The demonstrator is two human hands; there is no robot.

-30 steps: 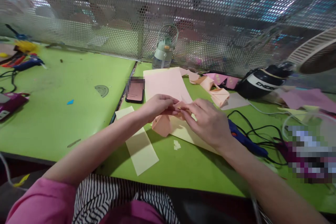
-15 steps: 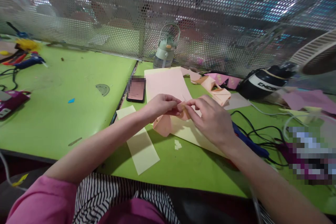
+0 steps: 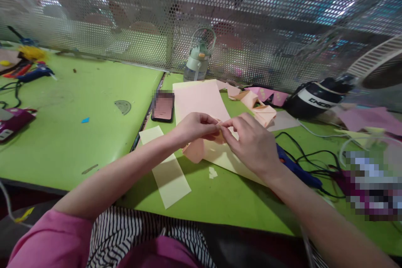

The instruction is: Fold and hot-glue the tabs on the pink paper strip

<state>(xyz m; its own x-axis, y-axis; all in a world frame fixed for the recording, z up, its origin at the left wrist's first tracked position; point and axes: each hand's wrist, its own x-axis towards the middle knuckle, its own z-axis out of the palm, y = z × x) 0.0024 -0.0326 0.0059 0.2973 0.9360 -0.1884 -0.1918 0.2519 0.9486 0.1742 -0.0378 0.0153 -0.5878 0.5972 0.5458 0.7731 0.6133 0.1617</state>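
Note:
A folded piece of pink paper (image 3: 194, 150) is pinched between both hands above the green table. My left hand (image 3: 198, 127) grips it with thumb and fingers together, hiding much of it. From the other side my right hand (image 3: 249, 140) closes thumb and index finger on the paper's upper right part, fingertips almost touching those of the left. Under the hands lie a pale pink sheet (image 3: 201, 98) and a pale yellow sheet (image 3: 232, 163). A pale yellow strip (image 3: 172, 180) lies beneath my left forearm, and small paper scraps (image 3: 212, 172) sit just in front of the hands.
A phone (image 3: 163, 106) and a green-lidded bottle (image 3: 197, 63) stand beyond the hands. Folded peach paper shapes (image 3: 264, 112) and a black bottle (image 3: 314, 99) are at right. A blue glue gun (image 3: 298, 169) with black cords lies by my right wrist. Perforated metal (image 3: 125, 21) walls the back.
My left fingers have slid slightly right, closer to the right fingertips, covering more of the paper. Its lower left part has shifted a little. The rest stays in place.

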